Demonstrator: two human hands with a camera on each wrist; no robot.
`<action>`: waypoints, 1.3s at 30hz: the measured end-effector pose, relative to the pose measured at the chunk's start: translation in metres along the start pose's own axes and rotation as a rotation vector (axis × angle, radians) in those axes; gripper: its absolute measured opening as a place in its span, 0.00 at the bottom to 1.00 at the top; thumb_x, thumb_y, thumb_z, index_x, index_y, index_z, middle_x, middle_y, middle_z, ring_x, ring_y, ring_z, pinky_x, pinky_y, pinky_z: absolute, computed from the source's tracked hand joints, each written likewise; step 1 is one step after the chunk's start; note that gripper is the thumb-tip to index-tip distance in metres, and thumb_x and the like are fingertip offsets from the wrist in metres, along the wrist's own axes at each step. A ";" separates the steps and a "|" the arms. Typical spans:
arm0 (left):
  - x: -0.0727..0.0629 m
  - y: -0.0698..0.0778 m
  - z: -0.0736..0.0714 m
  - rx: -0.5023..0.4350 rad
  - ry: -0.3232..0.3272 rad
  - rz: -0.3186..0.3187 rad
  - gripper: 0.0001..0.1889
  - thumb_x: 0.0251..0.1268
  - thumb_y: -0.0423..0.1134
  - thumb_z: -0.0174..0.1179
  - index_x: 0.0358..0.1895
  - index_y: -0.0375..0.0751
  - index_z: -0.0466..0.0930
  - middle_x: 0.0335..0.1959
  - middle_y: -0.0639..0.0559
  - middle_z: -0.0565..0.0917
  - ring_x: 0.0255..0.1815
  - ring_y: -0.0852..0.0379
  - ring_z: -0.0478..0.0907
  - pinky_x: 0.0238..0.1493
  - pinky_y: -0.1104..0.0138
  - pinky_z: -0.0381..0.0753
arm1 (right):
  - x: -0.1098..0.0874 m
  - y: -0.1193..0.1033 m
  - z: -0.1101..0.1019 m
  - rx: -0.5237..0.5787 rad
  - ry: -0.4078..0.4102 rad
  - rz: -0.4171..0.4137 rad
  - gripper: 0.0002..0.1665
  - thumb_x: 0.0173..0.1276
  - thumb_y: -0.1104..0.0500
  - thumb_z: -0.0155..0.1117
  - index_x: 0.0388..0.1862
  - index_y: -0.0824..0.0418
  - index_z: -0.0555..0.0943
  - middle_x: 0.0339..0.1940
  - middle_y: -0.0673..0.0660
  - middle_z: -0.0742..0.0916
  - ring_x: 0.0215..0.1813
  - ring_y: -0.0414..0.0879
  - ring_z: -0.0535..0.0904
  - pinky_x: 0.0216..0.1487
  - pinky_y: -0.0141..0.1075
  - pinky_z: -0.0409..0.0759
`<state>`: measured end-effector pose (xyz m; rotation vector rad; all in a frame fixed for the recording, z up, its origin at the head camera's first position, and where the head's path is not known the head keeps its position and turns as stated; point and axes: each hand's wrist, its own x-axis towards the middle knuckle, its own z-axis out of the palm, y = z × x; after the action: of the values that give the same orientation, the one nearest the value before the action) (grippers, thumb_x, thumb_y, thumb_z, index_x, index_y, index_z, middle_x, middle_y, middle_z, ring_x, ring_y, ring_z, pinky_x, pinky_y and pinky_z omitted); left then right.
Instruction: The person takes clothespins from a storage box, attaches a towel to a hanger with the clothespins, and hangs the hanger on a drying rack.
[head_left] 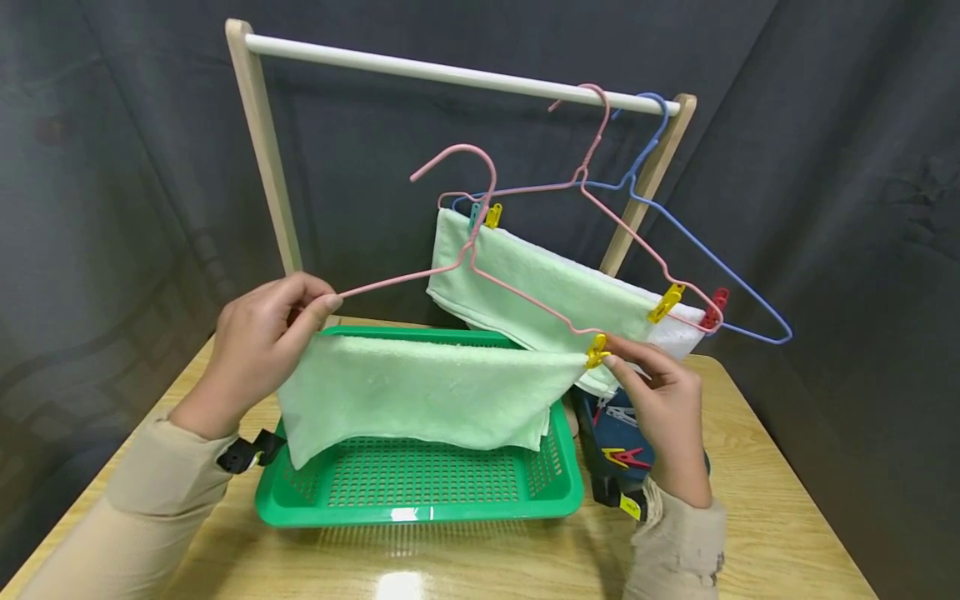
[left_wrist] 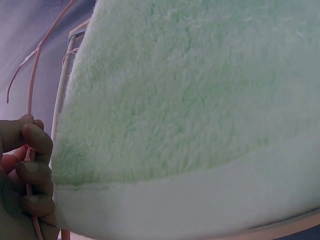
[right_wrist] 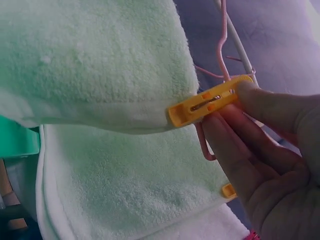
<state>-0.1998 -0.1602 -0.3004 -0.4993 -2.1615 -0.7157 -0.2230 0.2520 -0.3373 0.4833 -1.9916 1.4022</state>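
My left hand [head_left: 258, 337] grips the left arm of a pink wire hanger [head_left: 405, 277], its fingers curled round the wire in the left wrist view. A folded pale green towel [head_left: 420, 392] hangs along the hanger's lower side, its left end close by that hand [left_wrist: 30, 170]. At the towel's right corner, my right hand [head_left: 660, 400] pinches a yellow clothespin [right_wrist: 207, 102] between thumb and fingers. The clothespin's nose lies over the towel's edge, and the hanger's wire passes beside it. Below the towel sits a green plastic basket [head_left: 420, 512].
Behind, a white rail [head_left: 420, 69] on wooden posts carries another pink hanger [head_left: 626, 225] and a blue hanger [head_left: 705, 250], with clipped green and white towels. At the right, a dark blue container [head_left: 600, 442] holds several clothespins [head_left: 626, 457]. Dark curtains surround the wooden table [head_left: 757, 500].
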 end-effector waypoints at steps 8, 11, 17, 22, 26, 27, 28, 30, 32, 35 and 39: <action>-0.001 0.002 0.001 -0.003 0.007 0.018 0.04 0.71 0.35 0.64 0.38 0.38 0.83 0.23 0.56 0.76 0.21 0.62 0.64 0.23 0.68 0.60 | 0.000 -0.002 0.006 0.008 0.083 0.042 0.09 0.65 0.74 0.70 0.44 0.72 0.88 0.44 0.52 0.91 0.50 0.38 0.87 0.48 0.27 0.82; -0.001 0.002 0.002 -0.005 0.014 0.029 0.04 0.71 0.35 0.64 0.38 0.38 0.83 0.23 0.56 0.76 0.21 0.62 0.64 0.23 0.69 0.60 | -0.001 -0.002 0.008 -0.007 0.099 0.053 0.06 0.65 0.72 0.70 0.40 0.72 0.88 0.41 0.46 0.91 0.50 0.38 0.86 0.48 0.27 0.81; -0.003 0.000 0.004 0.004 0.019 0.059 0.04 0.70 0.35 0.65 0.37 0.38 0.82 0.22 0.56 0.74 0.21 0.63 0.64 0.22 0.69 0.59 | 0.000 0.001 0.012 -0.094 0.084 0.075 0.05 0.66 0.69 0.71 0.38 0.71 0.89 0.40 0.53 0.91 0.47 0.31 0.85 0.48 0.24 0.80; -0.005 -0.004 0.006 0.010 0.038 0.140 0.13 0.77 0.45 0.58 0.37 0.39 0.83 0.21 0.57 0.73 0.21 0.65 0.63 0.21 0.71 0.58 | 0.002 0.001 0.012 -0.142 0.029 0.121 0.05 0.67 0.68 0.70 0.39 0.70 0.89 0.43 0.63 0.90 0.47 0.28 0.83 0.47 0.22 0.78; -0.003 -0.005 0.009 0.017 0.063 0.225 0.26 0.80 0.58 0.46 0.37 0.41 0.84 0.20 0.58 0.73 0.20 0.65 0.63 0.20 0.71 0.57 | 0.002 0.001 0.012 -0.195 0.022 0.161 0.06 0.69 0.66 0.69 0.40 0.70 0.89 0.44 0.64 0.90 0.44 0.26 0.82 0.44 0.21 0.77; -0.002 -0.005 0.010 0.019 0.068 0.236 0.28 0.80 0.60 0.44 0.37 0.41 0.84 0.20 0.58 0.73 0.20 0.65 0.63 0.20 0.71 0.57 | 0.001 0.001 0.012 -0.207 0.031 0.170 0.07 0.70 0.65 0.69 0.41 0.70 0.89 0.43 0.64 0.90 0.43 0.26 0.82 0.43 0.21 0.77; -0.002 -0.005 0.011 0.019 0.069 0.243 0.28 0.80 0.60 0.44 0.37 0.41 0.84 0.20 0.59 0.73 0.20 0.65 0.63 0.19 0.71 0.57 | 0.001 0.001 0.013 -0.213 0.045 0.180 0.08 0.70 0.65 0.69 0.41 0.69 0.89 0.43 0.63 0.90 0.42 0.26 0.82 0.42 0.21 0.77; -0.002 -0.005 0.012 0.021 0.062 0.239 0.27 0.80 0.59 0.44 0.37 0.41 0.84 0.20 0.59 0.73 0.20 0.65 0.63 0.19 0.71 0.57 | 0.001 0.001 0.015 -0.186 0.079 0.196 0.09 0.70 0.64 0.69 0.42 0.70 0.89 0.41 0.59 0.91 0.39 0.27 0.83 0.41 0.22 0.78; -0.003 -0.006 0.012 0.021 0.050 0.217 0.24 0.81 0.56 0.47 0.38 0.41 0.84 0.20 0.59 0.73 0.20 0.65 0.63 0.19 0.70 0.58 | 0.000 0.000 0.017 -0.136 0.109 0.208 0.09 0.70 0.63 0.69 0.42 0.70 0.89 0.38 0.53 0.91 0.38 0.28 0.84 0.42 0.22 0.80; -0.004 -0.006 0.012 0.022 0.032 0.173 0.14 0.78 0.47 0.56 0.38 0.40 0.83 0.20 0.57 0.73 0.20 0.64 0.64 0.19 0.69 0.59 | 0.000 0.000 0.020 -0.046 0.155 0.215 0.10 0.70 0.64 0.69 0.43 0.71 0.88 0.36 0.44 0.90 0.37 0.31 0.86 0.44 0.25 0.82; -0.003 -0.005 0.012 0.027 0.020 0.130 0.03 0.70 0.35 0.65 0.38 0.39 0.83 0.21 0.57 0.74 0.21 0.63 0.64 0.20 0.68 0.60 | 0.000 0.000 0.022 -0.008 0.194 0.204 0.10 0.70 0.64 0.69 0.43 0.71 0.88 0.35 0.41 0.89 0.38 0.34 0.87 0.45 0.26 0.82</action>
<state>-0.2068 -0.1567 -0.3109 -0.6103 -2.0953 -0.6169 -0.2292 0.2314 -0.3422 0.1351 -1.9289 1.5012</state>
